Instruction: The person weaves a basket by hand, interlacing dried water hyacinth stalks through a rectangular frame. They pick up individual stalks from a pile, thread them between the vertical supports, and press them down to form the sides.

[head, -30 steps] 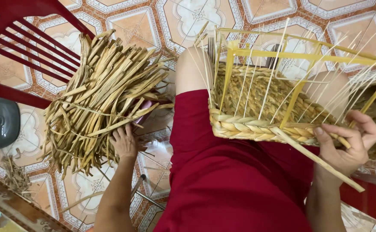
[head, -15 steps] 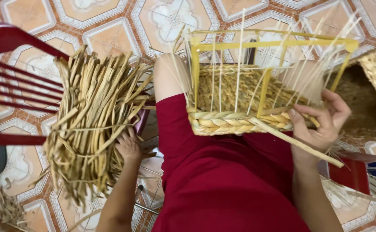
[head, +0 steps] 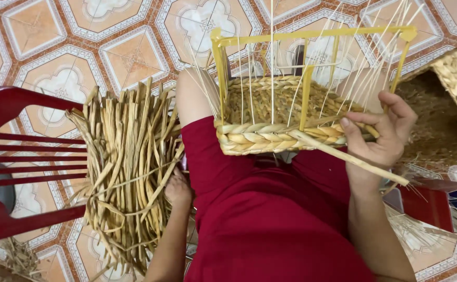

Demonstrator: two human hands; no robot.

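1. Half-woven basket (head: pixel 270 122) on its yellow frame (head: pixel 312 36) rests on our lap.
2. Our right hand (head: pixel 382 138) grips its rim and a loose straw strand (head: pixel 354 159).
3. Our left hand (head: pixel 179 188) reaches into the straw bundle (head: pixel 126 172); its fingers are hidden.

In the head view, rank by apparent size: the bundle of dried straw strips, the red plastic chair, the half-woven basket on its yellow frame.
1. Bundle of dried straw strips
2. Half-woven basket on its yellow frame; closer, so uncertain
3. Red plastic chair, partly cropped

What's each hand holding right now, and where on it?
Right hand grips the basket at its braided rim corner. Left hand reaches into the straw bundle; its grip is hidden.
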